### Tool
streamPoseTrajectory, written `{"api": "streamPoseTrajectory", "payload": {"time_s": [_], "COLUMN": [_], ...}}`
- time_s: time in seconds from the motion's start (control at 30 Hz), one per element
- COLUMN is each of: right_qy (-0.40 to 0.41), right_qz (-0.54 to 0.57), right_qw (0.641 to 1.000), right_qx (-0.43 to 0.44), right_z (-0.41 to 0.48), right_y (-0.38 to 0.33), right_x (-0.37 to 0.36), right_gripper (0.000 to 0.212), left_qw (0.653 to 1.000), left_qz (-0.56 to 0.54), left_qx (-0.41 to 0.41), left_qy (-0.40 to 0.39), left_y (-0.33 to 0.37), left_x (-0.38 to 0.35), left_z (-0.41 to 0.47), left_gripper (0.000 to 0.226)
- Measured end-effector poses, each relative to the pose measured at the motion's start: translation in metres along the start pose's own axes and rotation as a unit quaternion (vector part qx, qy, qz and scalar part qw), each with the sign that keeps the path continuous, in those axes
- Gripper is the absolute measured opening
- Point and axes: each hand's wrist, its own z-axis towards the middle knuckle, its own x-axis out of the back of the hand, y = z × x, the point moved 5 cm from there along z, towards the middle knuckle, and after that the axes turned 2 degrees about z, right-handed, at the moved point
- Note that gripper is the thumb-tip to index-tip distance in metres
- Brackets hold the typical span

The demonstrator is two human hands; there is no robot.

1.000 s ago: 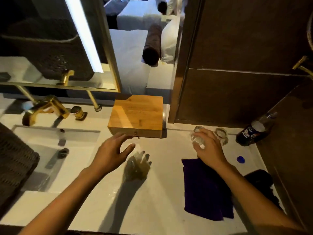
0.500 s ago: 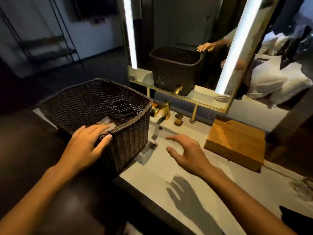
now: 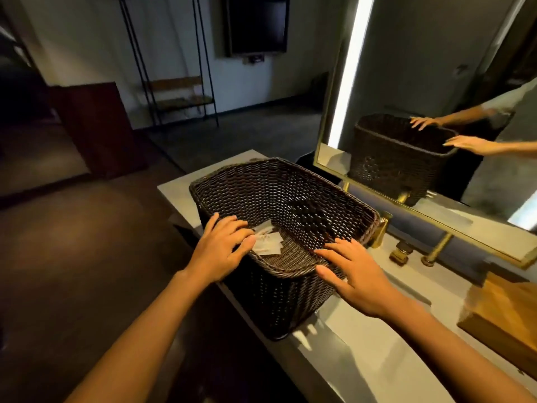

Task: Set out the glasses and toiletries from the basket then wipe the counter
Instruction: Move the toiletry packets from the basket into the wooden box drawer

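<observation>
left hand (image 3: 220, 251) on basket (image 3: 279, 303) rim | right hand (image 3: 353, 274) beside | packet (image 3: 268, 242) print unreadable

**Both hands now at the basket**

One second ago the right hand (image 3: 359, 282) held a glass near the purple cloth, and the left hand (image 3: 222, 251) hovered in front of the wooden box (image 3: 504, 318). Half a second ago the left hand lay on the near rim of the basket (image 3: 279, 196), while the right hand was open above the counter (image 3: 363, 353). Now the right hand has come to the basket's near right corner, fingers spread. The view has turned left, so the box is at the right edge.
</observation>
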Motion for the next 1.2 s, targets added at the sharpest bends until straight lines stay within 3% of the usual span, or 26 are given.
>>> {"api": "streamPoseTrajectory", "payload": {"time_s": [0.17,0.37,0.47,0.6,0.73,1.0,1.2], "right_qy": [-0.041,-0.221,-0.299,-0.387,-0.437,-0.417,-0.327], "right_qz": [-0.024,-0.046,-0.049,0.061,-0.015,-0.050,-0.032], "right_qw": [0.998,0.973,0.953,0.920,0.897,0.899,0.934], "right_qx": [0.047,0.038,0.005,0.035,0.068,0.121,0.141], "right_z": [0.014,0.050,0.080,0.128,0.176,0.246,0.281], "right_y": [-0.004,0.005,0.012,0.006,0.013,0.013,-0.003], "right_x": [0.012,0.009,-0.009,-0.048,-0.094,-0.178,-0.220], "right_gripper": [0.060,0.080,0.066,0.038,0.026,0.035,0.044], "left_qw": [0.998,0.997,0.998,0.997,0.995,0.991,0.992], "left_qz": [-0.009,-0.017,-0.018,-0.032,-0.059,-0.072,-0.053], "left_qx": [-0.017,-0.012,-0.008,-0.003,0.033,0.062,0.045], "left_qy": [0.059,0.071,0.063,0.065,0.075,0.091,0.107], "left_y": [-0.024,-0.050,-0.057,-0.058,-0.055,-0.047,-0.055], "left_x": [-0.006,0.000,0.002,0.001,0.002,0.001,-0.004], "left_z": [0.018,0.037,0.042,0.040,0.036,0.040,0.040], "left_gripper": [0.047,0.045,0.046,0.044,0.045,0.045,0.043]}}
